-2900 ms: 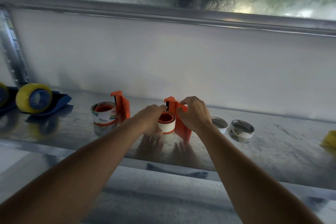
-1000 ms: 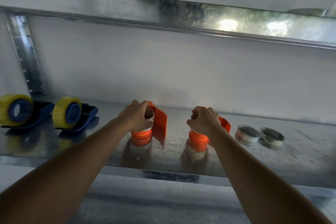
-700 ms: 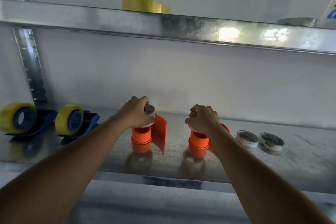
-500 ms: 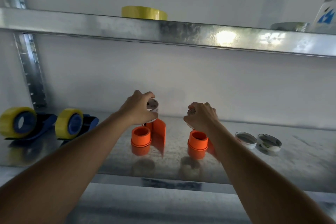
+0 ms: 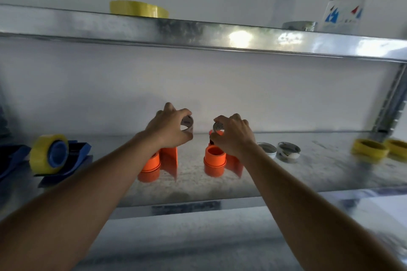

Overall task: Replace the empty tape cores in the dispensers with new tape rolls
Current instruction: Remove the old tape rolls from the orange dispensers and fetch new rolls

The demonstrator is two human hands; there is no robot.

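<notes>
Two orange dispensers lie on the metal shelf with bare hubs pointing up: the left dispenser and the right dispenser. My left hand holds an empty tape core above the left dispenser. My right hand pinches a second empty tape core above the right dispenser. Two more empty cores rest on the shelf to the right of my right hand. Two yellow tape rolls lie at the far right of the shelf.
A blue dispenser loaded with yellow tape stands at the left, with part of another at the frame edge. The upper shelf carries a yellow tape roll, a clear plastic bottle and a greyish roll beside it.
Both hands have lifted the empty cores off the orange hubs and raised them above the dispensers. The view has shifted right, bringing the yellow rolls into sight.
</notes>
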